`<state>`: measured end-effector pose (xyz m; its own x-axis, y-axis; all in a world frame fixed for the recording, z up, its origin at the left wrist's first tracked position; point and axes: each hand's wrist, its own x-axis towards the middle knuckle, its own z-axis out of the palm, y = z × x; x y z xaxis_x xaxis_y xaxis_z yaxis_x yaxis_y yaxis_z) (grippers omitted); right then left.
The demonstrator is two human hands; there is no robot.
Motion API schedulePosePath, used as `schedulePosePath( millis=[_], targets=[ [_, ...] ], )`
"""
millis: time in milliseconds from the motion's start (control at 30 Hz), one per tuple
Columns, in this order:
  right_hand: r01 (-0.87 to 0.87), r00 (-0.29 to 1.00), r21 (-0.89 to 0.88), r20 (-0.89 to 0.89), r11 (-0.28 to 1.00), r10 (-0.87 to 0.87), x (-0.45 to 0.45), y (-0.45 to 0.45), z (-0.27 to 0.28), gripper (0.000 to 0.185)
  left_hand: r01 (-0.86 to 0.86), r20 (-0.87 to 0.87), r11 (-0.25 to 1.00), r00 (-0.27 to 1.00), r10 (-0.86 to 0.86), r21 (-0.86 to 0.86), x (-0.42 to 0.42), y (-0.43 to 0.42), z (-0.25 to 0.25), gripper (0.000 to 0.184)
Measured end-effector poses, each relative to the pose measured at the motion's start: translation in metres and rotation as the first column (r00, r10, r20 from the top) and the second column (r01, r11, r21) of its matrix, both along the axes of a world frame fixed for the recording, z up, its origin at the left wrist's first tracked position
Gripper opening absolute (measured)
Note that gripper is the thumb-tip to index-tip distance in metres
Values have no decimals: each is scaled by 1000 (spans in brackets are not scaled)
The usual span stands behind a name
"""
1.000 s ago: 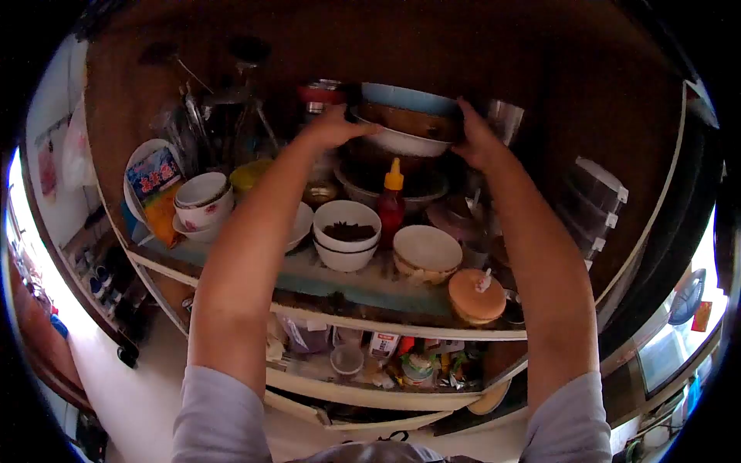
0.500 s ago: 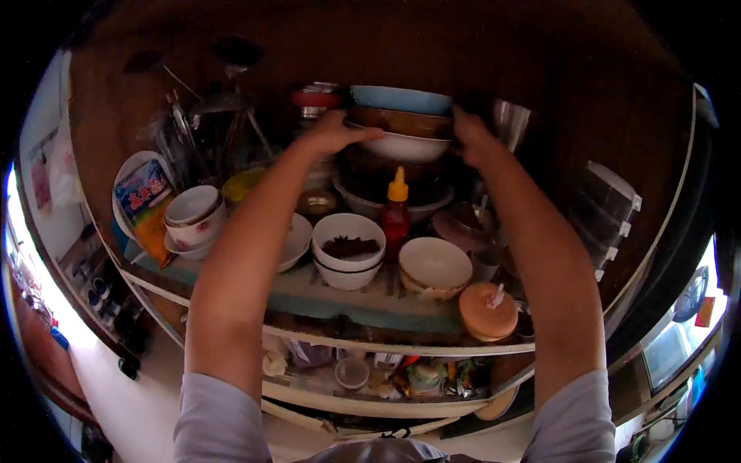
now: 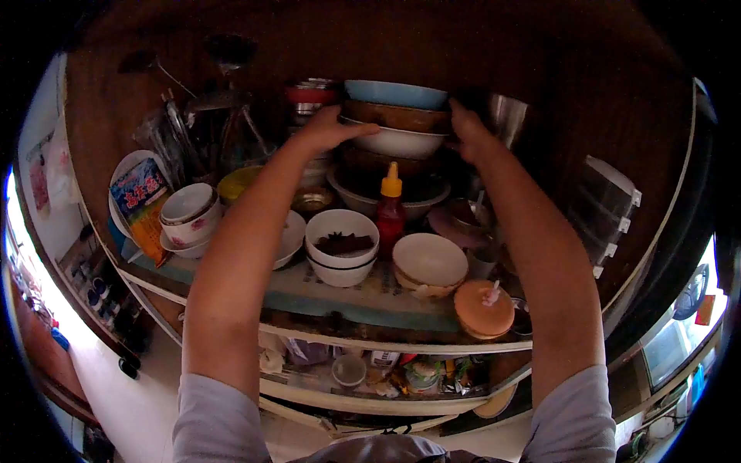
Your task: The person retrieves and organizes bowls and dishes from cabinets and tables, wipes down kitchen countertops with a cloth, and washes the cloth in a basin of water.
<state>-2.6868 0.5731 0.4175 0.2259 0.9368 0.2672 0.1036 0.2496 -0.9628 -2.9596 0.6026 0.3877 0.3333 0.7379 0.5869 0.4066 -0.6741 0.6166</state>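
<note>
My left hand (image 3: 326, 131) is closed on the left side of a stack of bowls, its thumb lying along the rim of the white bowl (image 3: 401, 144). Above that bowl sits a brown bowl (image 3: 397, 116), topped by a light blue bowl (image 3: 395, 93). My right hand (image 3: 469, 133) grips the stack's right side, with its fingertips partly hidden in shadow. Below the stack is a wide grey basin (image 3: 351, 199). In front of it stands a red sauce bottle (image 3: 390, 210) with a yellow nozzle.
Along the shelf front are white bowls holding star anise (image 3: 343, 262), a cream bowl (image 3: 432, 262) and an orange-lidded jar (image 3: 485, 310). Flowered bowls (image 3: 189, 216) and a food packet (image 3: 139, 193) sit left. A clear drawer box (image 3: 602, 204) stands right.
The whole view has shifted slightly up and left. Both hands stay at the bowl stack, which shows no clear movement relative to the shelf.
</note>
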Motion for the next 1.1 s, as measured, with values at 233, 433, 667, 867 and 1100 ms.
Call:
schedulePosePath(
  millis=[233,433,667,867,1100],
  targets=[
    [-61,998,18,-2,998,61,1,-6,-1,68,-140,-81,985,988,133,-96,1,-34,12,105],
    [-157,988,24,7,987,157,16,0,-3,68,-106,-46,994,993,104,-41,-3,-29,9,122],
    [-105,994,20,41,994,104,9,-27,4,66,-101,-72,994,993,99,-34,-7,-31,13,104],
    [-55,996,47,71,997,52,7,-36,5,72,-75,-65,985,996,66,-156,-7,-49,15,90],
    [1,999,58,41,998,-3,4,-51,5,73,-58,-54,990,997,51,-126,-10,-36,11,87]
  ],
)
